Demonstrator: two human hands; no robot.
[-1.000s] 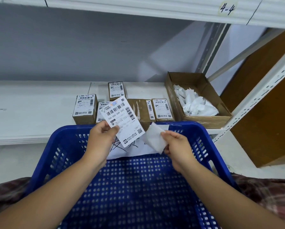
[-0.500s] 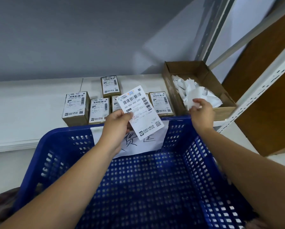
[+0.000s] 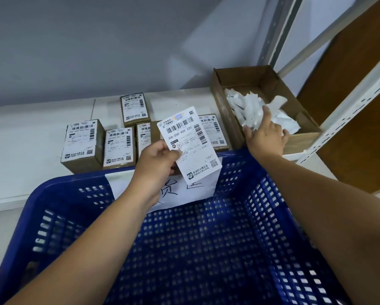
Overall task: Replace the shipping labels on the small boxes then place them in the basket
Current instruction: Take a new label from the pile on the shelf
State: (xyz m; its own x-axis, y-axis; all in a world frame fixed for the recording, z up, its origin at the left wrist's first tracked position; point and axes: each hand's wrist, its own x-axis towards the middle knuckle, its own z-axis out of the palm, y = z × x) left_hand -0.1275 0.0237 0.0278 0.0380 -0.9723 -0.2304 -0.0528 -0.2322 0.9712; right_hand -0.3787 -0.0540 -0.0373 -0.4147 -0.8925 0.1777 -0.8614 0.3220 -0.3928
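Observation:
My left hand (image 3: 156, 166) pinches a white shipping label (image 3: 189, 142) by its lower left edge and holds it up over the far rim of the blue basket (image 3: 74, 181). Several small brown boxes with labels on top stand on the white shelf (image 3: 30, 139) behind the basket; the nearest are at the left (image 3: 82, 142) and beside it (image 3: 118, 148), and one (image 3: 135, 108) sits further back. My right hand (image 3: 266, 137) reaches into the open cardboard box (image 3: 224, 102), fingers spread over white paper scraps (image 3: 250, 106).
A handwritten paper sign (image 3: 191, 190) hangs on the basket's far wall. The basket's inside holds no boxes. A white perforated shelf upright (image 3: 349, 111) and a brown board (image 3: 360, 73) stand at the right, and a grey wall closes off the back.
My right hand carried the white backing paper from above the basket to the cardboard box, and its fingers have spread there. My left hand still holds the label.

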